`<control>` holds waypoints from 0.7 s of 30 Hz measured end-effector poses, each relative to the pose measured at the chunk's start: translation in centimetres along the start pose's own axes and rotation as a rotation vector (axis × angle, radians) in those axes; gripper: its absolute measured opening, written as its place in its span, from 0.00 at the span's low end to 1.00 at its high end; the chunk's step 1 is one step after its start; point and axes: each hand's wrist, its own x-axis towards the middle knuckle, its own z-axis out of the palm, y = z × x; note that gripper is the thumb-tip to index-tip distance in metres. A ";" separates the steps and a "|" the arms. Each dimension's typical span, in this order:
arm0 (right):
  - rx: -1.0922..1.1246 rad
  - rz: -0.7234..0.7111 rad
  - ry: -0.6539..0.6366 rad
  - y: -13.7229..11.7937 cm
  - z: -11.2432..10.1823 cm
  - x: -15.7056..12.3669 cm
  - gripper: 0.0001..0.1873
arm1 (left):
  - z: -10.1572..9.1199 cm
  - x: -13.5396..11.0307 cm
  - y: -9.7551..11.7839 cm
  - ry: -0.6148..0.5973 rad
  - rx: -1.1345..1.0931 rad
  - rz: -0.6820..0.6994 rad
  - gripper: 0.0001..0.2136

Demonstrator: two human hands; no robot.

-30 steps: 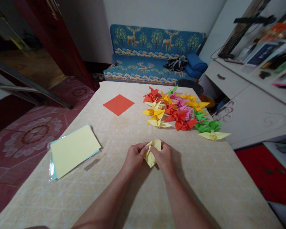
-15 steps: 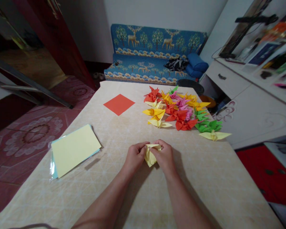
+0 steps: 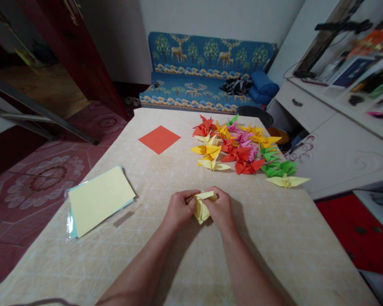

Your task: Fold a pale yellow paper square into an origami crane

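Note:
Between my two hands is a small, partly folded piece of pale yellow origami paper, its lower corner pointing toward me. My left hand pinches its left edge, thumb in front and fingers curled behind. On the other side my right hand grips the right edge, with the thumb pressed on the front face. The fingertips behind the paper are partly hidden. Beyond my hands lies a group of folded paper cranes in red, yellow, orange, pink and green.
A flat red paper square lies at the table's far left. Nearer, a stack of pale yellow and blue paper rests on a clear plastic sleeve. Behind the table stands a blue patterned sofa; a white cabinet is at right.
The upper edge of the yellow paper now shows as a slanted flap, and the folds between my thumbs have shifted slightly. Both hands stay in nearly the same place.

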 end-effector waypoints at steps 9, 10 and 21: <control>-0.061 -0.050 0.001 0.3 0.1 0.0 0.02 | -0.1 0.1 0.3 -0.032 -0.017 -0.043 0.17; -0.068 -0.051 -0.001 0.3 0.1 0.1 0.02 | -0.1 0.2 0.3 -0.036 -0.019 -0.042 0.17; -0.108 -0.064 -0.025 0.0 -0.1 0.0 0.04 | -0.3 0.3 0.4 0.008 0.066 -0.060 0.15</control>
